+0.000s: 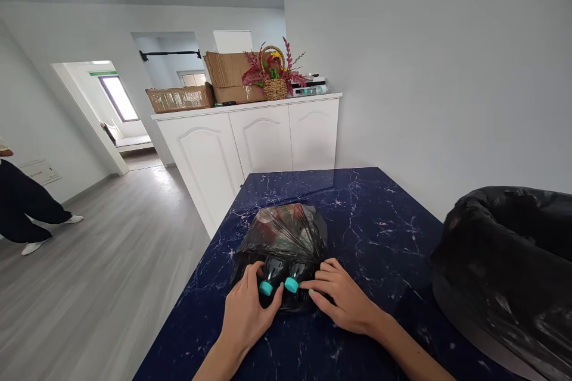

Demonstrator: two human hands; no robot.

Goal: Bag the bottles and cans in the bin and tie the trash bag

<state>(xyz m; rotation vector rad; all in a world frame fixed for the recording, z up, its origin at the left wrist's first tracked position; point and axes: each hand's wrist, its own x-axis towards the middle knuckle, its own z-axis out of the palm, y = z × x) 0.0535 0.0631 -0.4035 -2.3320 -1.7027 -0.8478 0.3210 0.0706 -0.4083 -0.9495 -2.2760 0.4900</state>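
Note:
A black plastic bag (286, 229) lies on its side on the dark blue marbled table (366, 232), with blurred coloured contents showing through its thin film. Two bottles with turquoise caps, the left bottle (276, 268) and the right bottle (297, 271), stick out of its mouth towards me. My left hand (250, 303) has its fingers curled at the bag's left edge, thumb beside the left cap. At the right edge, my right hand (342, 297) has bent fingers against the film, and its index fingertip is at the right cap. Some fingertips are hidden by the bag.
A bin lined with a black bag (504, 250) stands at the right. Behind the table, a white cabinet (263, 137) carries cardboard boxes (181, 99), a flower basket (274, 88) and a clear bottle (315, 90). A person in dark trousers (22, 199) is at far left.

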